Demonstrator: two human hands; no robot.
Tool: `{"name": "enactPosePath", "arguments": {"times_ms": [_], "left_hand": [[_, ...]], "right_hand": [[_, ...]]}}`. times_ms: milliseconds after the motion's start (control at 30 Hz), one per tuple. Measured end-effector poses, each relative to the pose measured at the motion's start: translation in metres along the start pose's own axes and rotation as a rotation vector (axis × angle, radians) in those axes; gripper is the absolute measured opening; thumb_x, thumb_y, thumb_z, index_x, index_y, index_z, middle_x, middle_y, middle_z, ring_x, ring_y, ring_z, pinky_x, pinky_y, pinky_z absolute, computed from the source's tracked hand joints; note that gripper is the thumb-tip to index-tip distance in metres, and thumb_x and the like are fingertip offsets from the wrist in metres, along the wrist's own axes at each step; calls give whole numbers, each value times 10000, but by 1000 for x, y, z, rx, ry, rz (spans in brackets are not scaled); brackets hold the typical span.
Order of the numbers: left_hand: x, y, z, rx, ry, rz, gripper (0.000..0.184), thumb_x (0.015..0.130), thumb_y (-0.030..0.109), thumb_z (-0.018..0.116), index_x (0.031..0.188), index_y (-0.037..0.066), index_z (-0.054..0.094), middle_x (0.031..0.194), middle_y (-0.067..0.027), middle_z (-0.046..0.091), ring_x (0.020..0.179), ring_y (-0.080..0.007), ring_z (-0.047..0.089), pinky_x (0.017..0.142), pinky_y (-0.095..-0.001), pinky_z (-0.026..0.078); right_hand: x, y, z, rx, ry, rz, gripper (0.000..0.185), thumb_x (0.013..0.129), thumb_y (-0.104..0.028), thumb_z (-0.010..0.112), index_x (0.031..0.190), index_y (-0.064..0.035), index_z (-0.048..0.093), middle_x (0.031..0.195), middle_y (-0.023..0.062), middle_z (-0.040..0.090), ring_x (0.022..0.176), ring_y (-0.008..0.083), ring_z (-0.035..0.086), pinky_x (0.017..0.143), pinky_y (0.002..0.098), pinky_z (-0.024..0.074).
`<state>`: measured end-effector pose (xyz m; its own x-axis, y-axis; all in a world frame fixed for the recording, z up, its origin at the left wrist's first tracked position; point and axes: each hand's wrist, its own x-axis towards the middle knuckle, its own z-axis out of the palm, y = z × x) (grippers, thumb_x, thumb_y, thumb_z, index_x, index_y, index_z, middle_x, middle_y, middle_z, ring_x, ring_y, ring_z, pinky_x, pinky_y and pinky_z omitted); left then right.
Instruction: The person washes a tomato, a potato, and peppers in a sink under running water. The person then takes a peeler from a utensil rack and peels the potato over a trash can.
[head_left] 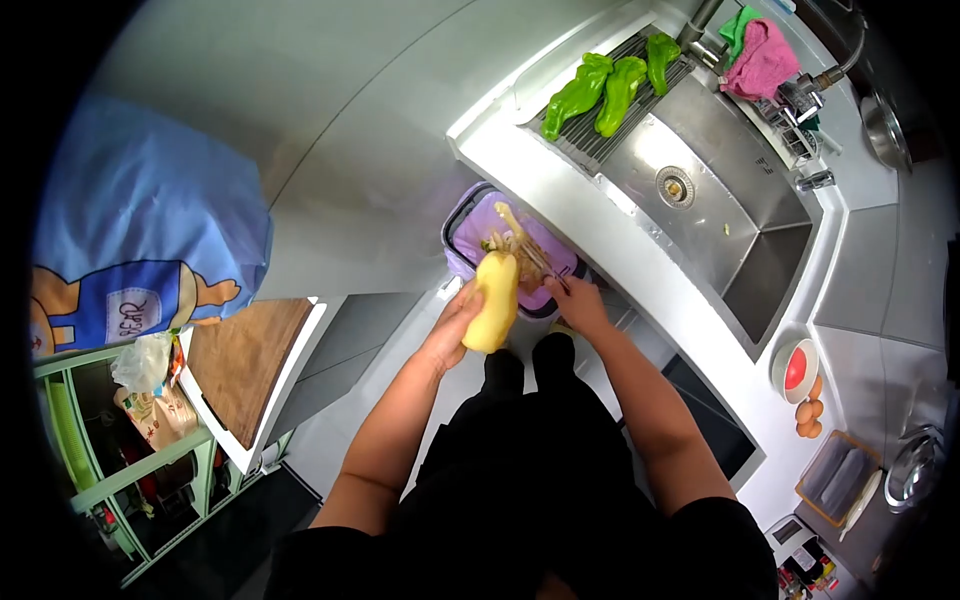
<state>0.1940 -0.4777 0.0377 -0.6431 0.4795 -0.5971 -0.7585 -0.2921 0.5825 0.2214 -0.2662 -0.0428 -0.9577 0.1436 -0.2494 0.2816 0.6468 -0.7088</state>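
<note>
My left hand (458, 322) is wrapped round a large peeled yellow vegetable (492, 305), held upright over the near side of a bin with a purple liner (468, 235). My right hand (578, 305) is closed on the end of a thin tool (538, 258), which looks like a peeler; its head is hard to make out. The tool reaches over the bin, to the right of the vegetable. Pale peelings (510, 222) lie in the liner beyond both hands.
On the right is a steel sink (690, 130) with green peppers (578, 97) on its rack. A bowl (795, 370) and eggs (811, 412) sit on the white counter (600, 225). A wooden board (245, 365) and a blue cloth (150, 200) are at the left.
</note>
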Motion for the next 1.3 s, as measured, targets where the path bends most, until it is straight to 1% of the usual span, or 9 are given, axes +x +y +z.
{"name": "enactPosePath", "arguments": {"times_ms": [67,133,233,433,733,867,933,1067,1300], "left_hand": [[-3,3,-2,118,-27,55,516,813,229,575,1253,54,368,1105,-60,515,994,-163,512,827,-308,429],[-3,9,4,283,-61,12,567,764,108,618,1261,39,354,1111,-64,501,1009,-151,496,838,-290,421],[2,6,8,296,-75,38,604,732,87,628,1266,38,349,1109,-77,499,1011,-155,496,843,-283,416],[-5,8,10,529,-173,255,679,664,113,680,1258,39,359,1119,-70,500,1030,-185,490,880,-304,390],[-1,16,6,936,33,305,755,571,194,735,1228,42,396,1090,-134,528,1014,-227,510,875,-309,388],[-4,17,4,1003,62,353,751,564,191,735,1221,42,403,1081,-137,533,1003,-246,517,869,-318,394],[-12,23,7,1133,-31,445,744,560,185,734,1214,46,408,1071,-134,536,1007,-265,515,876,-329,393],[-16,17,1,1016,49,435,744,554,181,739,1208,49,409,1094,-135,522,1025,-273,503,889,-334,387],[-2,17,-7,1032,86,443,772,547,184,753,1220,53,398,1130,-135,499,1048,-261,491,898,-330,378]], "right_hand": [[-16,-45,-28,20,8,14,317,818,-367,516,784,-59,584,616,153,584,599,346,582,528,442,452],[-30,-69,-45,-75,119,-287,290,817,-360,527,759,-81,581,548,129,554,522,335,562,468,436,431],[-29,-73,-49,-202,120,-368,299,812,-378,525,727,-94,566,514,112,537,480,325,550,437,423,422],[-9,-20,-33,-213,120,-111,348,816,-397,507,710,-66,527,515,125,533,489,341,542,444,438,416],[-35,-84,-54,-121,50,-331,320,806,-376,532,719,-68,518,521,125,534,488,337,539,450,436,416],[-26,-68,-44,-124,57,-336,315,807,-376,528,726,-72,528,519,118,536,501,332,547,455,431,422],[-17,-46,-38,-218,72,-157,315,807,-380,525,729,-74,536,532,124,541,530,338,555,480,440,431],[-21,-29,-42,-151,47,-68,299,809,-330,544,689,-56,521,527,135,520,496,340,526,454,410,397],[-30,-85,-50,-85,39,-243,317,811,-385,515,753,-75,547,550,148,543,553,349,557,496,451,434]]}}
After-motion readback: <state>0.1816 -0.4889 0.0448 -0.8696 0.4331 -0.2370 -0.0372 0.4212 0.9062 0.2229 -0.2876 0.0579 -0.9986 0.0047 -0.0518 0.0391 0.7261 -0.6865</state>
